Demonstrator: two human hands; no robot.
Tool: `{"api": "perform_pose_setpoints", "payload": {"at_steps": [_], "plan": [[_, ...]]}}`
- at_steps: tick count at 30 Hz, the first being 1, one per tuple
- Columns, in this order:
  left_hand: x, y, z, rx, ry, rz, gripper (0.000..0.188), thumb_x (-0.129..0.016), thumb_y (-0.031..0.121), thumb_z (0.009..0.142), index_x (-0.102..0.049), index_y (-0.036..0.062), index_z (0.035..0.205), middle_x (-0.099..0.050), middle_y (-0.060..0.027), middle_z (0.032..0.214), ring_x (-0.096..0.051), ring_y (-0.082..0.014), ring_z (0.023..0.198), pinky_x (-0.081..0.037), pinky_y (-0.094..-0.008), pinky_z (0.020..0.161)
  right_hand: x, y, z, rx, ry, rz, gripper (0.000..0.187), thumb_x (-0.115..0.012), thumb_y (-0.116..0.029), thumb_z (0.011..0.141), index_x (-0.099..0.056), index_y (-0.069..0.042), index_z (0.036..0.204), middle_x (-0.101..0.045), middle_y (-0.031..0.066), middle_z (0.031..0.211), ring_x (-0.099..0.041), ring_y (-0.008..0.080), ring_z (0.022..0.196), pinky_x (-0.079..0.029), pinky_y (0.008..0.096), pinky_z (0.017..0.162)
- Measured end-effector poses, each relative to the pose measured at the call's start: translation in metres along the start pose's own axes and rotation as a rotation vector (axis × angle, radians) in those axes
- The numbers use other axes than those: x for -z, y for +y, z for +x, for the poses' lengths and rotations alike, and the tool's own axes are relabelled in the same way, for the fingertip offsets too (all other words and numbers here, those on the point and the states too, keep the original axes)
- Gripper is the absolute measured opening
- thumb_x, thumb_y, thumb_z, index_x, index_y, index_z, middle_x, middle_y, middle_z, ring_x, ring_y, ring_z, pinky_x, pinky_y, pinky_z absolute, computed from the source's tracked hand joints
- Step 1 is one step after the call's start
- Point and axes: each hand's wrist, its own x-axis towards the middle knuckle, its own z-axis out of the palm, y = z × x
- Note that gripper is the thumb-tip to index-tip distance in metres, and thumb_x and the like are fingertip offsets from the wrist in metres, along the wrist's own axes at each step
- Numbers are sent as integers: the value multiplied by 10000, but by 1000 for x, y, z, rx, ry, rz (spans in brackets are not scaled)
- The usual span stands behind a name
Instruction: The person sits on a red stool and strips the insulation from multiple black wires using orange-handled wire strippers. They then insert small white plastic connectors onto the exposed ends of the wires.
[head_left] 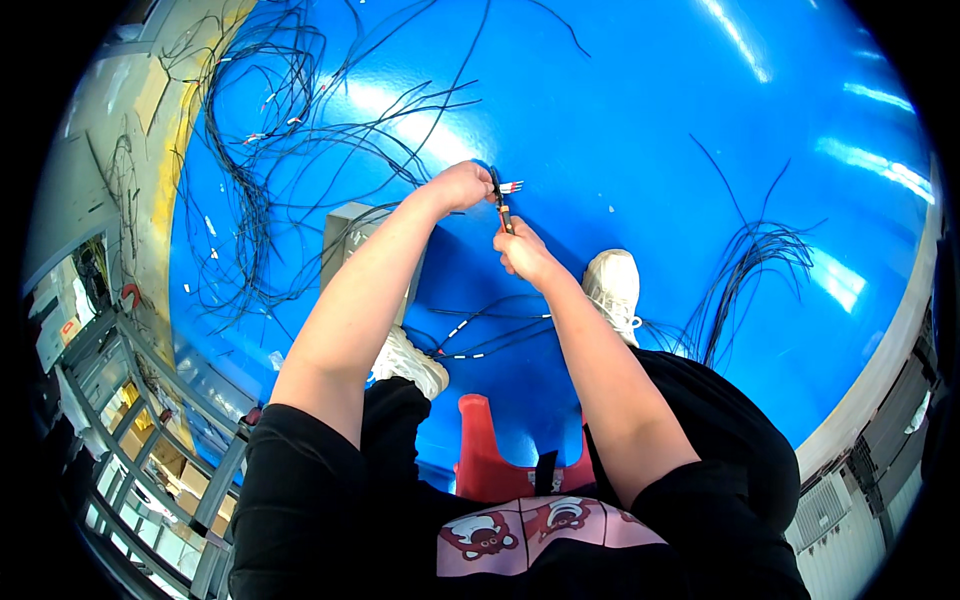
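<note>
Right hand (522,250) wraps the pliers (504,214), nose forward; left hand (464,187), the nearer one, pinches a cable end (513,187) poking out rightward (crosswise to the pliers)!

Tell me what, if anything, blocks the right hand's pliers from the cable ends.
Nothing visible does: the pliers in the right hand reach up to the cable ends beside the left hand. Whether the jaws touch them is too small to tell.
</note>
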Motion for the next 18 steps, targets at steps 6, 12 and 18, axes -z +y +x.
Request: {"api": "perform_pose_setpoints", "payload": {"at_steps": [6,12,18], "plan": [[-4,0,3,13,3,99,190,-556,195,887,-709,84,901,-642,-73,762,-566,-179,677,-434,-346,625,-5,6,6,-26,31,-8,219,-573,-222,780,-468,-67,894,-565,124,808,-584,218,766,-446,391,667],[3,4,-6,-47,-43,88,195,-546,192,897,-700,75,916,-594,-27,687,-508,-132,591,-400,-325,544,11,-8,-12,12,-98,6,320,-562,-224,773,-444,-74,1030,-529,75,865,-560,195,818,-432,373,689],[15,6,-8,-28,-138,115,205,-537,181,895,-708,76,939,-610,-11,774,-516,-140,717,-412,-323,664,10,-14,-19,65,-113,-21,380,-561,-236,765,-442,-73,1087,-509,68,897,-539,185,825,-423,359,691]]}}
